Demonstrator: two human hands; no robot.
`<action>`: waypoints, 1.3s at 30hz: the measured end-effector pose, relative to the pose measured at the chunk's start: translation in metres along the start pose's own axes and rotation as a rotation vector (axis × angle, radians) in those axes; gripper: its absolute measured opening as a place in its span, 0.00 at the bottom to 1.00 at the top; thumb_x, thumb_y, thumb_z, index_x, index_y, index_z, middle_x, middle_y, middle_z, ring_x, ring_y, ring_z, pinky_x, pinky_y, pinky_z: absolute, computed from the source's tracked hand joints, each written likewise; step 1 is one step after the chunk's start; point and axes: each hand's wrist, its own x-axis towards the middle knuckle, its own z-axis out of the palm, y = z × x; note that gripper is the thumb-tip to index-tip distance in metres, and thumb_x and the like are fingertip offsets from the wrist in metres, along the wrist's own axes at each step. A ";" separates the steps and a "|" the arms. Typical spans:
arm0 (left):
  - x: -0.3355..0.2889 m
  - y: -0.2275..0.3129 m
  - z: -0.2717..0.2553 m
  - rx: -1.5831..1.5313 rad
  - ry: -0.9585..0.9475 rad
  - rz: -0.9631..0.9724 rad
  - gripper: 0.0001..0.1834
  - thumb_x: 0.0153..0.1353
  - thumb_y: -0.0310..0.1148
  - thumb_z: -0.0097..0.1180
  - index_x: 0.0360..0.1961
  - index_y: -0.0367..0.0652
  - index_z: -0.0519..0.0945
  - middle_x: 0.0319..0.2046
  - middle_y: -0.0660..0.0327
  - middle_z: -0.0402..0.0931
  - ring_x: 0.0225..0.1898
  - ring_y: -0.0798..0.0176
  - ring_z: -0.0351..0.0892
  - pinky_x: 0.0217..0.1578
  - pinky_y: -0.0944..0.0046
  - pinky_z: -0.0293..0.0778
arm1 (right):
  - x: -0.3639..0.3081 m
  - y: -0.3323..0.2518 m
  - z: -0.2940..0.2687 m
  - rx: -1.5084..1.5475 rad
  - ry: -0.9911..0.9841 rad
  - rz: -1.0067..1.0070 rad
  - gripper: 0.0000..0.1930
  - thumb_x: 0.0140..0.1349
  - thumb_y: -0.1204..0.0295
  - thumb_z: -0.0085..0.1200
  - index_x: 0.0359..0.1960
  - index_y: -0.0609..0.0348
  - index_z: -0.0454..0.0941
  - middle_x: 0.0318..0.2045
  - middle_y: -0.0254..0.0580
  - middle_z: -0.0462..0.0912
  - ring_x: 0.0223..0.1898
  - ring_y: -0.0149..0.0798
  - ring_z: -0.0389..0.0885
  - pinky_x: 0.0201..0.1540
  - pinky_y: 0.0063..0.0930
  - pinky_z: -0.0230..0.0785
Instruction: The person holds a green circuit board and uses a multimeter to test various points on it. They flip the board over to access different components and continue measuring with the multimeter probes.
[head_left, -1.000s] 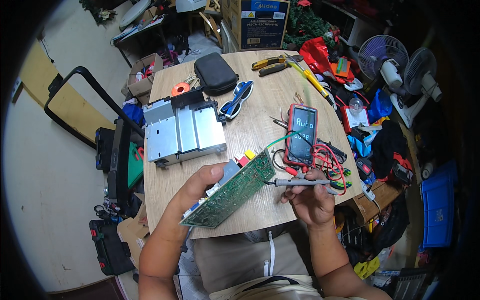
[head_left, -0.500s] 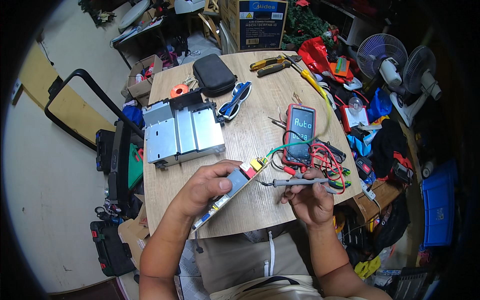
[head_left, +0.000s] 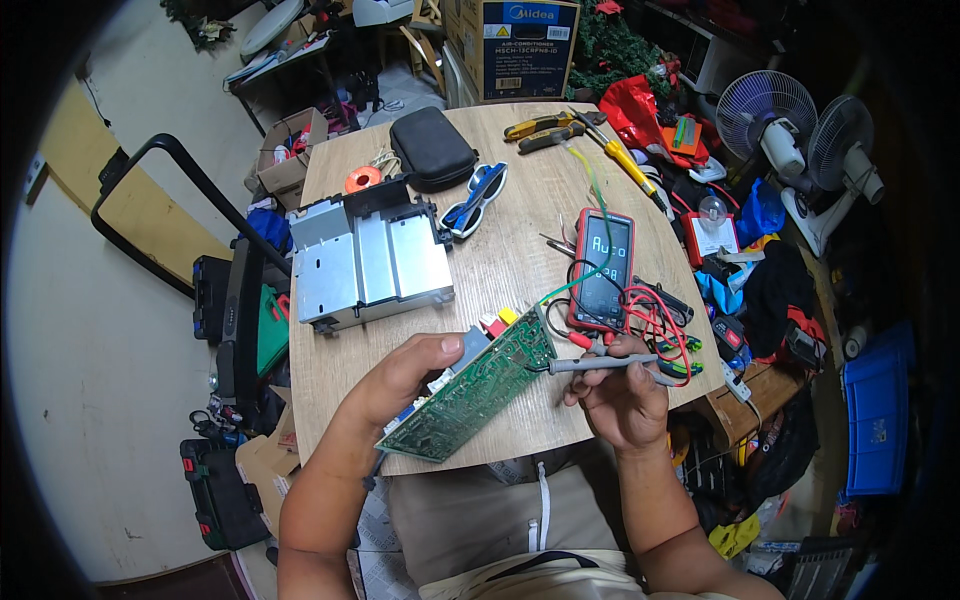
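My left hand [head_left: 405,375] is closed on a circuit board [head_left: 478,390] over the table's front part, thumb on the component side. The board's green soldered underside faces me, and a green-yellow wire [head_left: 568,290] runs from its upper corner toward the back. In my right hand [head_left: 630,405] are grey test probes [head_left: 600,364], held between thumb and fingers and pointing left, close to the board's right edge. Whether a tip touches the board I cannot tell. Behind that hand lies a red-and-black multimeter [head_left: 603,265], its display lit, with red and black leads [head_left: 650,318] looped beside it.
A silver metal housing [head_left: 375,255] rests at the table's left. Farther back are a black zip case [head_left: 432,150], white-and-blue glasses [head_left: 474,200], orange tape roll [head_left: 362,179], pliers [head_left: 548,130] and a yellow-handled tool [head_left: 628,168]. Clutter and two fans [head_left: 768,115] crowd the right side.
My left hand has tilted the board, turning its green underside from edge-on into view. The green-yellow wire has shifted left across the multimeter. My right hand with the probes has barely moved.
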 end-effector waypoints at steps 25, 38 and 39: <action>0.010 -0.009 -0.001 0.169 0.025 0.326 0.24 0.56 0.46 0.70 0.45 0.38 0.81 0.54 0.59 0.70 0.51 0.67 0.72 0.49 0.67 0.72 | 0.001 0.001 0.000 0.091 0.079 -0.023 0.17 0.75 0.59 0.53 0.54 0.59 0.77 0.39 0.52 0.86 0.43 0.48 0.86 0.47 0.57 0.79; 0.001 -0.007 0.012 0.811 0.559 0.802 0.34 0.34 0.44 0.83 0.41 0.39 0.80 0.50 0.52 0.69 0.51 0.53 0.73 0.52 0.57 0.74 | 0.001 0.001 0.002 0.069 0.101 -0.018 0.16 0.75 0.59 0.53 0.54 0.58 0.77 0.39 0.52 0.85 0.41 0.47 0.86 0.46 0.55 0.79; 0.001 -0.007 0.014 0.820 0.578 0.822 0.34 0.33 0.44 0.83 0.41 0.39 0.80 0.50 0.51 0.69 0.51 0.52 0.73 0.53 0.56 0.74 | 0.001 0.001 0.002 0.069 0.098 -0.021 0.16 0.75 0.59 0.53 0.54 0.58 0.76 0.39 0.53 0.85 0.42 0.47 0.86 0.46 0.55 0.79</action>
